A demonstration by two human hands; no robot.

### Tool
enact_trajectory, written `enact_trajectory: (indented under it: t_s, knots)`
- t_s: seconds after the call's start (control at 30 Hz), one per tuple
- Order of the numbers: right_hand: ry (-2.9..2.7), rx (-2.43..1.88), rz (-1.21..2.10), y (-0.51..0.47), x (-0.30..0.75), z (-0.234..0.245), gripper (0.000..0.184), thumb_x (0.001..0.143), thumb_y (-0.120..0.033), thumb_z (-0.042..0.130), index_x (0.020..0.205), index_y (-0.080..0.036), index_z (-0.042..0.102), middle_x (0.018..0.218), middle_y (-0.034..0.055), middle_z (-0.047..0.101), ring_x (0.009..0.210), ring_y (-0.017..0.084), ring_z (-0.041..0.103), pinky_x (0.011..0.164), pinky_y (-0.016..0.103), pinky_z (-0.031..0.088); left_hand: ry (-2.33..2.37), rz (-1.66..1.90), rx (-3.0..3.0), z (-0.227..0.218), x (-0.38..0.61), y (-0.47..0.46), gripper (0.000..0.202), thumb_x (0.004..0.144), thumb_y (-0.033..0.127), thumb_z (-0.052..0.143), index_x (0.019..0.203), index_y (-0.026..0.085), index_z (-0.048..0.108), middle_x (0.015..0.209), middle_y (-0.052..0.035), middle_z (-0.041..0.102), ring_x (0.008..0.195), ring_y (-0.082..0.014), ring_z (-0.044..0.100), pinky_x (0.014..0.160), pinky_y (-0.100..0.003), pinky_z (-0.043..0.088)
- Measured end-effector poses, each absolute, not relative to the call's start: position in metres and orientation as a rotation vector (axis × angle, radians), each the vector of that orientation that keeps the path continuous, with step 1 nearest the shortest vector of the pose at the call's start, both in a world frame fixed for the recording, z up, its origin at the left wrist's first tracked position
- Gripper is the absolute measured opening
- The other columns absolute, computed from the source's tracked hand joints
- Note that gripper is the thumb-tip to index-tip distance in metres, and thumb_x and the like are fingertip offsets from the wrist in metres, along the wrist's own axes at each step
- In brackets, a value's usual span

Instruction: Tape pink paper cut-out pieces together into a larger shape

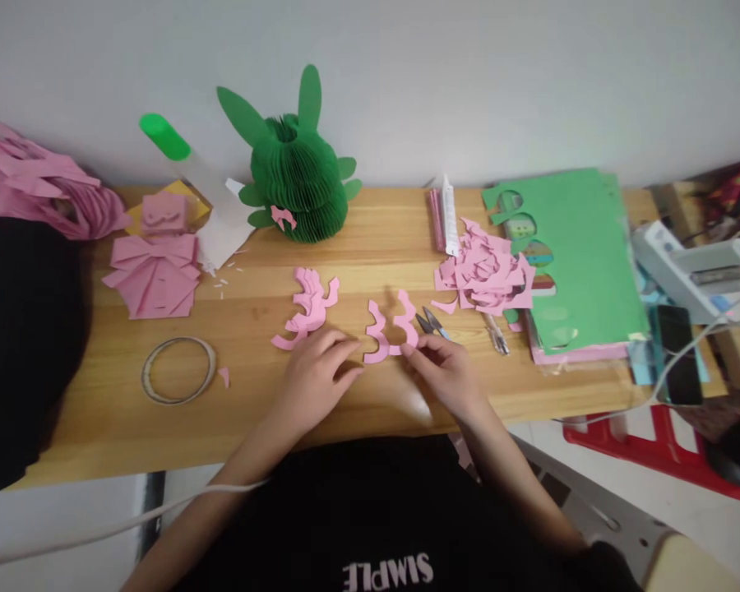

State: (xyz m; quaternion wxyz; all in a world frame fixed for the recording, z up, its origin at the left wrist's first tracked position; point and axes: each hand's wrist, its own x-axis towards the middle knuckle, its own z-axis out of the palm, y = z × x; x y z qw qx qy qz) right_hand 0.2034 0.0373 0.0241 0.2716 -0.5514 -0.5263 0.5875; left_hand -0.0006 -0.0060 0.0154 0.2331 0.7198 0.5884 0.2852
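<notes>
Two curvy pink paper cut-outs (390, 330) lie side by side on the wooden table (99, 427) right in front of me. My left hand (315, 376) rests on the table just left of them, fingers bent, fingertips near the left cut-out's lower edge. My right hand (445, 372) pinches the lower edge of the right cut-out between thumb and fingers. A small pile of the same pink cut-outs (308, 308) lies just beyond my left hand. Small snips (432, 323) lie just above my right hand.
A green honeycomb paper figure (296, 173) stands at the back by the wall. Pink scraps (484, 271), a glue tube (449, 218) and green card sheets (567, 255) lie at right; a tape ring (178, 370), folded pink paper (154, 275) and a green-capped glue stick (178, 156) at left. A phone (675, 349) lies far right.
</notes>
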Motion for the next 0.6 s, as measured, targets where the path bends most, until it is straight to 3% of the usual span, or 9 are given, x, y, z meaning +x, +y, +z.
enact_trajectory:
  t_s: [0.07,0.27,0.6]
  knots:
    - [-1.382,-1.506,1.594,0.040,0.212,0.024,0.038,0.079,-0.053,0.067,0.066,-0.019,0.062,0.058,-0.0008,0.057,0.053,0.012,0.048,0.052,0.026,0.038,1.603,0.755,2.053,0.011,-0.001,-0.004,0.024,0.079,0.017,0.076,0.102,0.021,0.071,0.092,-0.0049,0.066,0.089,-0.0234,0.062,0.081,-0.040,0.050]
    - [-1.297,-1.479,1.675,0.041,0.210,0.026,0.041,0.078,-0.058,0.067,0.067,-0.019,0.063,0.062,0.0012,0.063,0.059,0.014,0.056,0.059,0.028,0.045,1.577,0.776,2.188,0.004,-0.001,0.000,0.008,0.088,0.023,0.067,0.090,0.020,0.074,0.086,-0.0040,0.063,0.081,-0.0193,0.059,0.074,-0.035,0.046]
    - [-1.180,-1.365,1.797,0.043,0.205,0.032,0.034,0.075,-0.054,0.073,0.074,-0.021,0.069,0.075,0.0013,0.070,0.072,0.016,0.065,0.073,0.031,0.054,1.500,0.822,2.212,0.021,-0.002,-0.002,0.012,0.094,0.024,0.058,0.093,0.020,0.069,0.091,-0.0043,0.073,0.085,-0.0196,0.064,0.081,-0.036,0.045]
